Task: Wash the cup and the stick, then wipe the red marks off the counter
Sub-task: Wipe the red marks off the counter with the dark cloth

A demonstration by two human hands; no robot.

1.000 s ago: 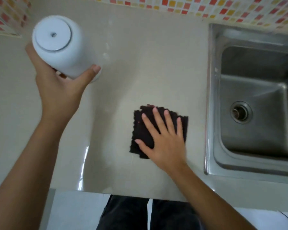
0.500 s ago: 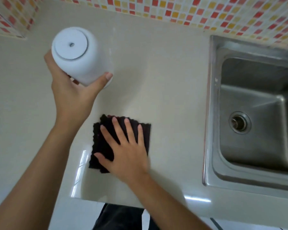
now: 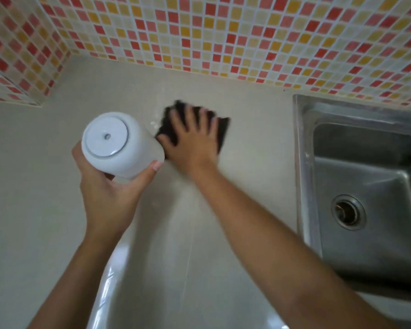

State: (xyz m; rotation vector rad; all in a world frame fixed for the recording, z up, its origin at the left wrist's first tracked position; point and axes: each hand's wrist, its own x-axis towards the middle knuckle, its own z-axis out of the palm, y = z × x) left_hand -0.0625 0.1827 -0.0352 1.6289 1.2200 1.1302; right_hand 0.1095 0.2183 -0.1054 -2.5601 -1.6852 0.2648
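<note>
Grips white cup [image 3: 120,148] base-up in left hand [image 3: 109,188], fingers curled round its wall, over the counter [image 3: 252,176] left of middle: probably slick, breakable. Presses soft dark cloth [image 3: 223,131] flat under right hand [image 3: 192,143], fingers straight, near the back edge.

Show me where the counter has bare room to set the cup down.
Bare counter lies between the cloth and the sink rim, left of the left hand toward the tiled corner, and between the two forearms near the front edge. It is crowded mid-counter, where the right hand presses the cloth right beside the held cup.
</note>
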